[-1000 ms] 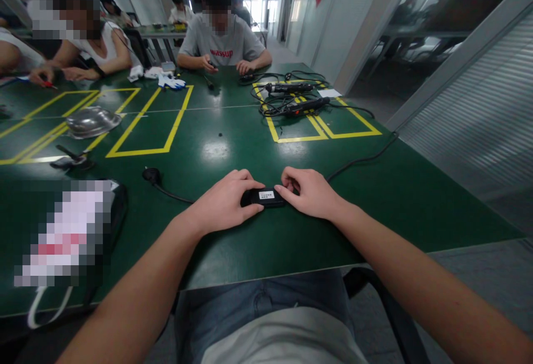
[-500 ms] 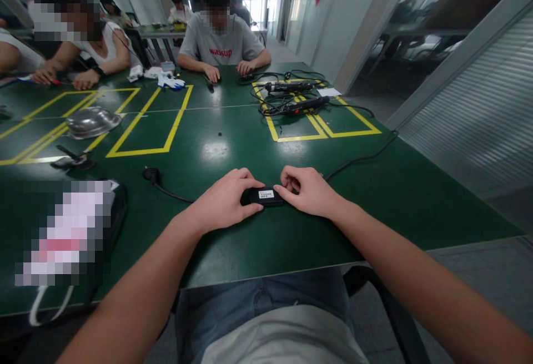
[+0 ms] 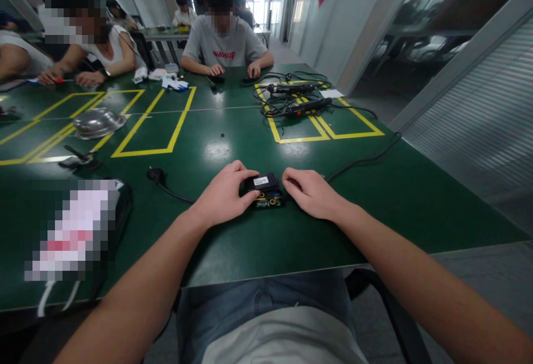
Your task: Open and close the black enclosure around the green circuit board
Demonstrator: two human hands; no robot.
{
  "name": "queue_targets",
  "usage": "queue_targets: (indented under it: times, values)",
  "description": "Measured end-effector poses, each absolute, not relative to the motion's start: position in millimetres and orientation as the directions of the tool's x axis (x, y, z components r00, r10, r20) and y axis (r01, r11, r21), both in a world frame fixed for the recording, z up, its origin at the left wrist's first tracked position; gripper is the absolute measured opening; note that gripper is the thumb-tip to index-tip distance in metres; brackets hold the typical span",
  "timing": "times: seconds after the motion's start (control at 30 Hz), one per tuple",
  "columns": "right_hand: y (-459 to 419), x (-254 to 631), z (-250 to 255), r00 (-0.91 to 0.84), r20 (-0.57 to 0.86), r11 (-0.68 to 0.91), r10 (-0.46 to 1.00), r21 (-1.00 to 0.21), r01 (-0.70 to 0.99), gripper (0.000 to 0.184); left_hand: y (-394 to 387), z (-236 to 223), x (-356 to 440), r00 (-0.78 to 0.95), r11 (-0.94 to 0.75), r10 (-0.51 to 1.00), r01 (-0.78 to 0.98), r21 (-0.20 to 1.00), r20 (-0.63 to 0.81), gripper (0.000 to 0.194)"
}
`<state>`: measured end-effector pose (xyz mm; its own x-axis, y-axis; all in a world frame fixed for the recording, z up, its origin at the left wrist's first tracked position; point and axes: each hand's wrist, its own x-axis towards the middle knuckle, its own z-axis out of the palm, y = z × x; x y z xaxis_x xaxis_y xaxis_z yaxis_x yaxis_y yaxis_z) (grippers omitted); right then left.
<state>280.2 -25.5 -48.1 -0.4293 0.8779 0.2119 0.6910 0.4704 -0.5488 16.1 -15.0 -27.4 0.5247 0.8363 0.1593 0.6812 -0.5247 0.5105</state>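
Working near the table's (image 3: 266, 250) front edge, the left hand (image 3: 222, 193), half-open, pinches the lid (image 3: 271, 180); the right hand (image 3: 313, 193) curls nearly closed, contents unclear. Seemingly lifted, not yet set down, the lid bares the board (image 3: 268, 203) on the table.

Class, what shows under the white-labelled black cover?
A circuit board with coppery rings shows along the near edge of the cover; the rest is hidden by it and the left hand.
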Motion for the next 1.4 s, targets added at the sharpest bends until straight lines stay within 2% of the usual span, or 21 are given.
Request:
queue_targets:
  times: [0.1,0.5,0.57,0.63,0.7,0.77,0.87,1.0,1.3,1.4]
  values:
    - [-28.0,280.8,-45.9,-0.471,0.206,0.499,0.858,-0.558,0.663,0.012,-9.5,-31.8,15.6,0.456,-0.466,0.878,0.753,0.465,0.142,0.042]
    - [-29.3,281.2,-45.6,-0.523,0.230,0.550,0.821,-0.567,0.613,0.013,-2.8,-41.1,10.4,0.399,-0.415,0.906,0.780,0.468,0.140,0.045]
    - [-30.0,281.2,-45.8,-0.524,0.235,0.554,0.819,-0.563,0.613,0.012,-5.6,-37.0,10.5,0.381,-0.416,0.908,0.780,0.467,0.173,0.045]
    - [-31.0,281.3,-45.3,-0.525,0.238,0.557,0.817,-0.561,0.613,0.011,-9.9,-31.1,10.8,0.376,-0.436,0.900,0.766,0.471,0.221,0.036]
    - [-31.9,281.4,-44.4,-0.528,0.237,0.559,0.816,-0.558,0.614,0.010,-14.6,-25.5,11.2,0.435,-0.481,0.875,0.732,0.482,0.212,0.020]
    - [-32.5,281.7,-43.3,-0.531,0.230,0.558,0.816,-0.554,0.618,0.011,-18.9,-22.3,12.0,0.537,-0.531,0.832,0.699,0.479,0.139,0.012]
    - [-33.0,282.1,-41.7,-0.531,0.219,0.554,0.818,-0.547,0.628,0.011,-23.2,-21.8,14.0,0.618,-0.574,0.784,0.686,0.448,0.058,0.009]
    - [-34.3,281.6,-39.6,-0.533,0.208,0.549,0.820,-0.547,0.632,0.009,-25.2,-22.0,15.9,0.625,-0.574,0.780,0.692,0.438,0.033,0.008]
    - [-34.8,282.2,-38.7,-0.505,0.243,0.534,0.828,-0.619,0.576,0.013,-26.0,-14.2,12.8,0.620,-0.541,0.782,0.616,0.573,0.072,0.014]
    - [-32.9,282.8,-39.8,-0.506,0.242,0.536,0.828,-0.608,0.586,0.011,-25.3,-14.9,11.2,0.625,-0.540,0.779,0.619,0.570,0.060,0.013]
